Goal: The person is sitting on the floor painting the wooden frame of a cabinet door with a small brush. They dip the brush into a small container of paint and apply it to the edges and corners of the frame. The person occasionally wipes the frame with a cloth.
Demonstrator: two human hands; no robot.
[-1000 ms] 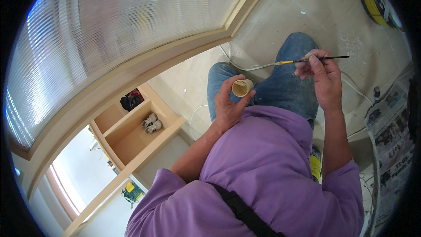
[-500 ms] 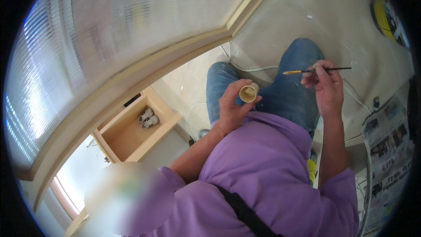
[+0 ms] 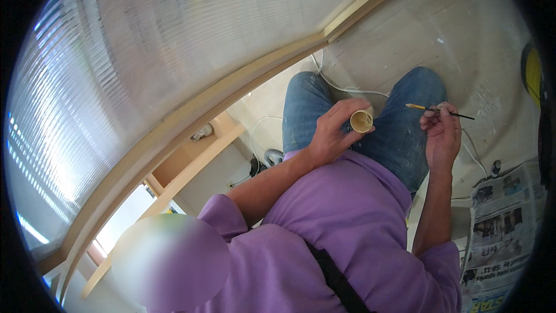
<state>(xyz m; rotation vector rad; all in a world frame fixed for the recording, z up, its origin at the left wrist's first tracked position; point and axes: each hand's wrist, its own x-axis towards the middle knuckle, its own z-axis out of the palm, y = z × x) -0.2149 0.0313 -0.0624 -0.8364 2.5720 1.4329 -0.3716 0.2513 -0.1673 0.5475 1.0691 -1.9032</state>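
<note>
A small round cup (image 3: 362,122), cream-coloured inside, is gripped between the thumb and fingers of my left hand (image 3: 335,129), over my thigh. Its mouth faces up toward me, and some pale stuff shows inside. To the right, the fingertips of my right hand (image 3: 442,136) pinch a thin paintbrush (image 3: 433,109) by its dark handle. The brush lies almost level, with its yellowish tip pointing left toward the cup but apart from it. On the left stands a ribbed translucent panel (image 3: 191,35) in a pale wooden frame (image 3: 231,83).
White cables (image 3: 362,91) run over the dusty floor (image 3: 428,23) around my legs. Newspaper sheets (image 3: 504,220) lie at the right. A yellow and black object (image 3: 530,72) sits at the far right edge. Behind the frame, a wooden box (image 3: 188,159) holds a shoe (image 3: 202,131).
The view has shifted, so the panel frame covers more of the wooden box. My right hand has tilted the brush, its tip now higher than the handle's end. Both hands keep their holds.
</note>
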